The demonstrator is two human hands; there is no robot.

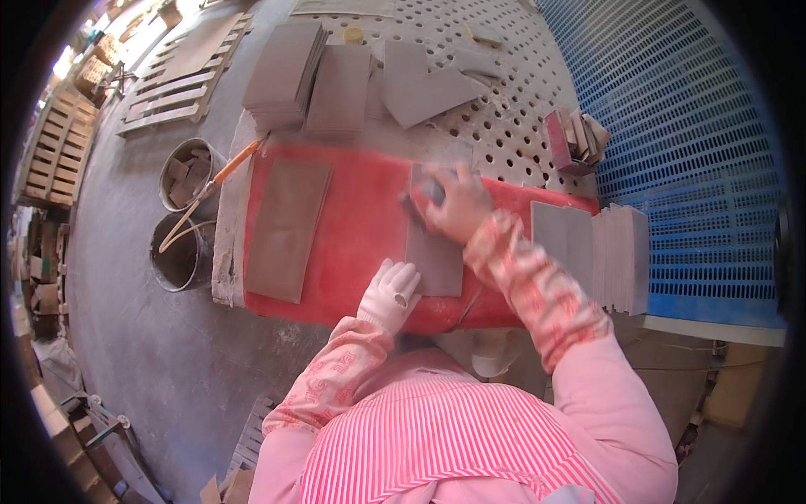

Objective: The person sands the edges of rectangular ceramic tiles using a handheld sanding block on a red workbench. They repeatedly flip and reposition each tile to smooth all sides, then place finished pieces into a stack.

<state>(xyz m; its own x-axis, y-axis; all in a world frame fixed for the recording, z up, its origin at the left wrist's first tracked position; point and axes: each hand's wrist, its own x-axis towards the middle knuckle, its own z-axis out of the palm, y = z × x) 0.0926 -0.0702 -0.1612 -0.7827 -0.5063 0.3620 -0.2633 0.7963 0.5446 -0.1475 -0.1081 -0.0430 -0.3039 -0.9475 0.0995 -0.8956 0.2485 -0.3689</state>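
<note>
A grey rectangular slab (441,268) lies lengthwise on a red cloth-like cover (365,227) in front of me. My right hand (463,208) is gripped around a red and grey hand tool (430,192) over the slab's upper part; both are blurred, so the kind of tool cannot be told. In a white glove with a hole on its back, my left hand (391,293) lies flat at the slab's lower left edge, fingers extended. A browner slab (286,230) rests on the left of the cover. At the right, more grey slabs (562,236) lie beside a standing row of slabs (620,258).
Behind the cover, stacked slabs (283,69) and loose slabs (434,94) sit on a perforated white surface (522,75). A blue slatted panel (680,157) borders the right. Two buckets (176,264) stand left, near an orange-handled hose tool (236,162). Wooden pallets (167,97) lie farther off.
</note>
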